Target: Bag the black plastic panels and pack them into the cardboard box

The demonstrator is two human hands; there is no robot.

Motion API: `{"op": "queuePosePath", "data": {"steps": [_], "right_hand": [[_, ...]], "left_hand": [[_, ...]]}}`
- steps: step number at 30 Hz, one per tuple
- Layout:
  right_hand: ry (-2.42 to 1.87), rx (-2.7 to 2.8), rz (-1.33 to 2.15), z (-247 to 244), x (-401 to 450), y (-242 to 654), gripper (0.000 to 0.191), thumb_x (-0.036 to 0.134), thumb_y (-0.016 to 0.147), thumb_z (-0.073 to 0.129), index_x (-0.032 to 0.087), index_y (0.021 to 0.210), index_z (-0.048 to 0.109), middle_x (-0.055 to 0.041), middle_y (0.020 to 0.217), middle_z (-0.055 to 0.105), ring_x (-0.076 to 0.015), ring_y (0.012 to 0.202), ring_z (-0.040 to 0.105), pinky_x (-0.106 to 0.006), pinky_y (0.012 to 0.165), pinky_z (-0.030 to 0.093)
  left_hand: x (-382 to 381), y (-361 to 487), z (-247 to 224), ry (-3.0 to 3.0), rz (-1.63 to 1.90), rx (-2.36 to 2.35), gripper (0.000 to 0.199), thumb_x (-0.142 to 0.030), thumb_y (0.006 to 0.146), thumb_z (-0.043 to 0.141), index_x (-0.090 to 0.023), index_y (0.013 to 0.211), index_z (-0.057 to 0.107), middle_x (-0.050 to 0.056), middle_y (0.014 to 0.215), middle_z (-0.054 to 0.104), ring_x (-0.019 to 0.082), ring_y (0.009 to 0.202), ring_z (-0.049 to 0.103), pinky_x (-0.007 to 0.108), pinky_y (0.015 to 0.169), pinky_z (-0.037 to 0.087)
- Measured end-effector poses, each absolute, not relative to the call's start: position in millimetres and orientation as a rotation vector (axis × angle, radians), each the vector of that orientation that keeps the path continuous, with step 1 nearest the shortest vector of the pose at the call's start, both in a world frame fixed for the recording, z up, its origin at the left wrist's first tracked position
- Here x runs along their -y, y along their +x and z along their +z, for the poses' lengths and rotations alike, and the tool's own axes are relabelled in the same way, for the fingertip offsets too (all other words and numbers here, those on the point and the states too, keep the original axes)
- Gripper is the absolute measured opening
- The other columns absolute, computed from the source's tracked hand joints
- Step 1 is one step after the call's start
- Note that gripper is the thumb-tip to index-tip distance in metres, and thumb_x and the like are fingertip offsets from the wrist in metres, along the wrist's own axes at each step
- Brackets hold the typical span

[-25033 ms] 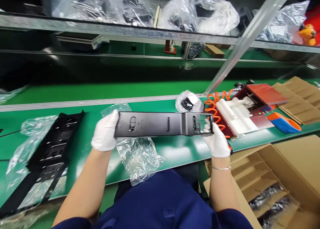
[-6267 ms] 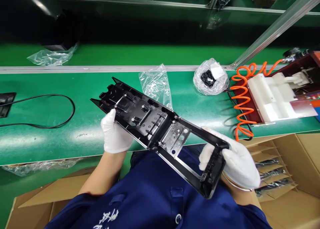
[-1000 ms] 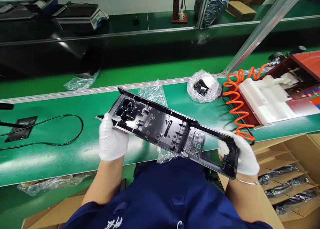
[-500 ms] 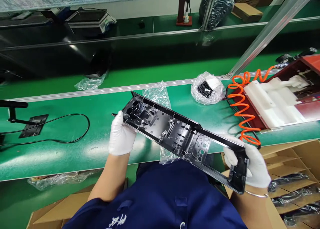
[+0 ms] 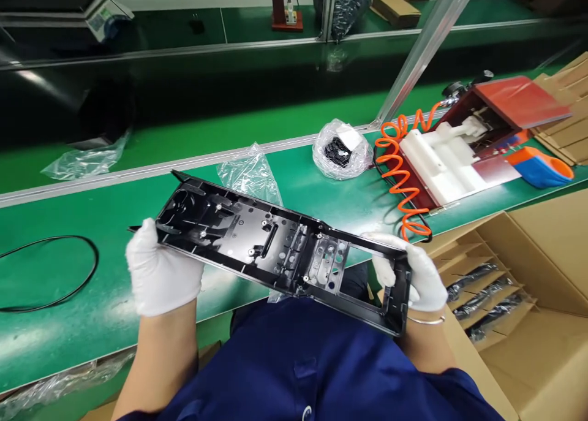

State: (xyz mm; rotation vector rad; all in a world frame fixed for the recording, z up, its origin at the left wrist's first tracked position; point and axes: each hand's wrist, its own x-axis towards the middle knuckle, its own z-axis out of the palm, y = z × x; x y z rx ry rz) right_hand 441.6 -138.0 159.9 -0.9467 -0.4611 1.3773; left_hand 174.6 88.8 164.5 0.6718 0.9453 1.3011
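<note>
A long black plastic housing [image 5: 239, 231] spans the space between my hands, its ribbed inner side with screw posts facing up. At its right end is a rectangular cut-out. My left hand [image 5: 160, 271], in a white glove, is closed on the left end, with the fingers partly hidden beneath. My right hand [image 5: 420, 274], also gloved, grips the frame at the right end, and some fingers show through the cut-out. A clear plastic bag [image 5: 250, 176] lies on the green bench behind the housing.
An open bag of small black parts [image 5: 337, 152] sits beyond the housing. To its right are a coiled orange air hose [image 5: 397, 163] and a red fixture with white blocks [image 5: 441, 157]. A divided carton [image 5: 509, 268] holds wrapped parts at right. A black cable [image 5: 94, 255] loops at left.
The view has swung to the right, so the bench things appear further left. The housing is tilted less steeply, and both hands still hold its ends.
</note>
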Motion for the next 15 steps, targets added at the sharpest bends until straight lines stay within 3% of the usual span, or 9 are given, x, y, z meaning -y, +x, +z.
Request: {"op": "queuePosePath", "data": {"steps": [4, 6, 9, 12, 15], "right_hand": [[-1.033, 0.523, 1.349, 154.2, 138.4, 445.6, 0.052, 0.061, 0.092, 0.063, 0.022, 0.126, 0.072, 0.0039, 0.057, 0.055, -0.0006, 0.029, 0.017, -0.016, 0.026, 0.015], [-1.173, 0.672, 1.241, 150.2, 137.7, 446.7, 0.048, 0.055, 0.094, 0.061, 0.021, 0.127, 0.07, 0.004, 0.057, 0.053, -0.0036, 0.031, 0.026, -0.018, 0.028, 0.02], [-1.497, 1.136, 0.783, 145.6, 133.8, 439.1, 0.035, 0.033, 0.095, 0.059, 0.021, 0.125, 0.071, 0.0019, 0.058, 0.054, -0.0095, 0.042, 0.043, -0.021, 0.039, 0.035], [-1.654, 1.766, 0.213, 140.8, 127.8, 417.5, 0.034, 0.022, 0.09, 0.056, 0.025, 0.119, 0.074, 0.0005, 0.059, 0.055, -0.0114, 0.047, 0.042, -0.025, 0.047, 0.034], [-1.619, 2.15, -0.12, 131.6, 119.9, 397.2, 0.033, 0.029, 0.089, 0.061, 0.032, 0.12, 0.074, 0.0, 0.061, 0.057, -0.0133, 0.049, 0.043, -0.026, 0.048, 0.027]], "left_hand": [[-90.0, 179.4, 163.8, 0.611, 1.312, -0.938, 0.033, -0.036, 0.105, 0.041, -0.023, 0.111, 0.071, -0.004, 0.111, 0.08, 0.019, 0.122, 0.069, 0.037, 0.109, 0.055], [-93.5, 183.4, 159.1, 0.581, 1.316, -0.92, 0.033, -0.041, 0.105, 0.045, -0.022, 0.116, 0.07, -0.002, 0.114, 0.08, 0.018, 0.123, 0.068, 0.036, 0.109, 0.055], [-100.9, 191.0, 148.9, 0.512, 1.19, -0.854, 0.053, -0.064, 0.098, 0.051, -0.019, 0.12, 0.068, 0.008, 0.117, 0.078, 0.024, 0.122, 0.067, 0.04, 0.107, 0.056], [-107.3, 199.7, 139.4, 0.469, 1.04, -0.842, 0.073, -0.085, 0.083, 0.05, -0.021, 0.112, 0.069, 0.01, 0.104, 0.078, 0.029, 0.106, 0.072, 0.048, 0.102, 0.058], [-112.1, 205.8, 133.1, 0.55, 1.156, -0.875, 0.055, -0.075, 0.087, 0.057, -0.027, 0.109, 0.07, 0.003, 0.1, 0.078, 0.025, 0.101, 0.073, 0.041, 0.101, 0.058]]}}
